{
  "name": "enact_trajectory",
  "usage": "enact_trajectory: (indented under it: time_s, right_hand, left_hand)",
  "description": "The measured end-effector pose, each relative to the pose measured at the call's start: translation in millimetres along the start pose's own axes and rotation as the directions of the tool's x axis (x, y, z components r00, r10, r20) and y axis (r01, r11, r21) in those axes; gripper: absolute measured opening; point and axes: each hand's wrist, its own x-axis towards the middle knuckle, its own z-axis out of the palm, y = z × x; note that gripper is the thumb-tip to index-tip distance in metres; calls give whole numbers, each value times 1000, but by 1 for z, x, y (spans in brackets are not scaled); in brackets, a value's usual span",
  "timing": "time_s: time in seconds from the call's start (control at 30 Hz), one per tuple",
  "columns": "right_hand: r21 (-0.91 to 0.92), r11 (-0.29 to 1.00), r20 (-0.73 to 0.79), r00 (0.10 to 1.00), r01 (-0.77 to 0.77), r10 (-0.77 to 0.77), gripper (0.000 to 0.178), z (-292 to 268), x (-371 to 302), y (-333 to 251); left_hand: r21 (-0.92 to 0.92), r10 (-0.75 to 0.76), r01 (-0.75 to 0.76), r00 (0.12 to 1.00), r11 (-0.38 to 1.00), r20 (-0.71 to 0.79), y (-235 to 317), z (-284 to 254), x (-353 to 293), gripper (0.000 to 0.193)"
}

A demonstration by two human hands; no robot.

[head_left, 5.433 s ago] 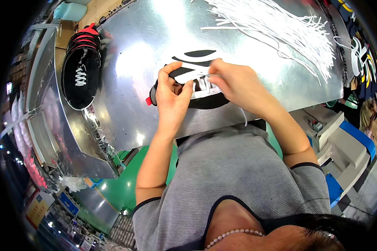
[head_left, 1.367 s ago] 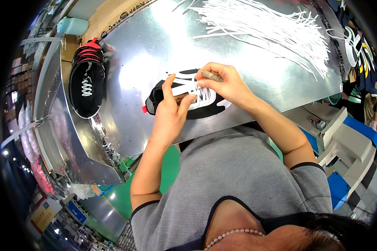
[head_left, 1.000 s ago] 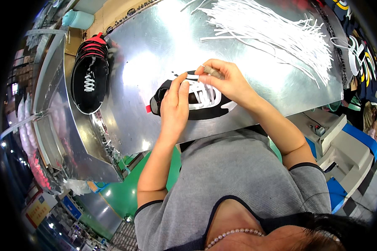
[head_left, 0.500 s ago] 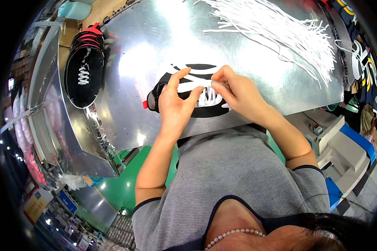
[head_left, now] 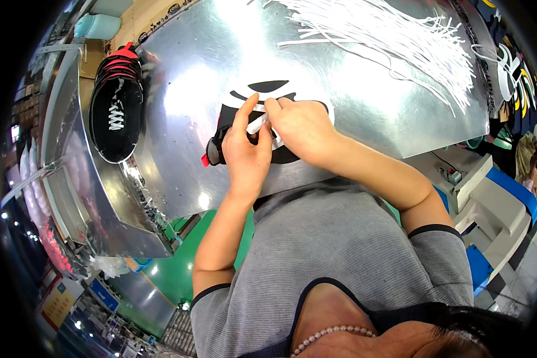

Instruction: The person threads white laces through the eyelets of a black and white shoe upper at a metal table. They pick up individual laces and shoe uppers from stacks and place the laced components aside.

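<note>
Both hands work over a black shoe (head_left: 280,152) with white stripes that lies on the shiny metal bench (head_left: 364,113), close to its near edge. The left hand (head_left: 246,156) rests on the shoe's heel end, fingers curled loosely and forefinger stretched upward, seemingly to steady the shoe. The right hand (head_left: 301,128) sits just beside it, fingers pinched shut on a white lace (head_left: 258,124) that runs between the two hands, probably held taut so its end can be guided at the eyelets; these are hidden beneath the hands.

Beyond the right hand, well apart, a loose heap of white laces (head_left: 394,42) spreads over the far bench. Left of the left hand, a second black shoe (head_left: 116,107) with red trim, already laced in white, lies sole-down. Nothing stands between the hands and the heap.
</note>
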Motion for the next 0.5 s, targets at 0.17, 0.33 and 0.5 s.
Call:
enact_trajectory:
  time_s: [0.17,0.33,0.5]
  right_hand:
    - [325,924,128,977,-202,169,13,-53,-11,23]
    - [559,821,-89,975,-121,204,18,-17,-20,25]
    - [336,942,-379,917,8,127,17,11,-17,25]
  left_hand:
    - [-229,25,-17,999,973,33,-16,-7,8,52]
    - [-77,166,-162,985,984,46,-8,-1,11,61]
    - [-108,79,-59,979,992,190,-6,-7,12,67]
